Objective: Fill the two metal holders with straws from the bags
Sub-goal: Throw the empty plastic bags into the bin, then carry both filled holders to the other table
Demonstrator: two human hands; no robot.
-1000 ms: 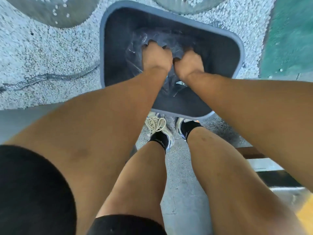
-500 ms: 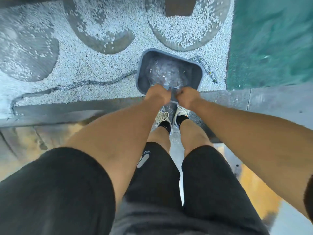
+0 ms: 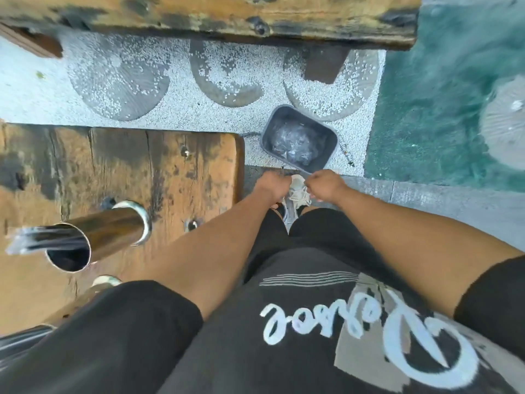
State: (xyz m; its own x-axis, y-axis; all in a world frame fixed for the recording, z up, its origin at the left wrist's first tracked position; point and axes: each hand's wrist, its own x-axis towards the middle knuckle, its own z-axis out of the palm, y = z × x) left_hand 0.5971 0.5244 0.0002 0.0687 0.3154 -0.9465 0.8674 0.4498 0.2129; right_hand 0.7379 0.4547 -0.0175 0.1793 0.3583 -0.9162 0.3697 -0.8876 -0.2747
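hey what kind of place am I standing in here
Probably an outdoor cafe or drinks stall. A worn wooden counter carries a shiny metal holder with straws, a grey bin of crumpled plastic sits on the pebbled ground, and a second plank spans ahead.

Left of the left hand point(image 3: 271, 184): metal holder point(image 3: 96, 237), polished and mirror-glossy, on a worn, stained wood table point(image 3: 176, 166). Beyond both hands: matt grey plastic bin point(image 3: 329, 135) holding crinkled clear film point(image 3: 295, 143), on rough pebbled ground point(image 3: 199, 109).

Grey bin point(image 3: 326, 163), shiny chrome holder point(image 3: 113, 231), black shorts point(image 3: 284, 280)
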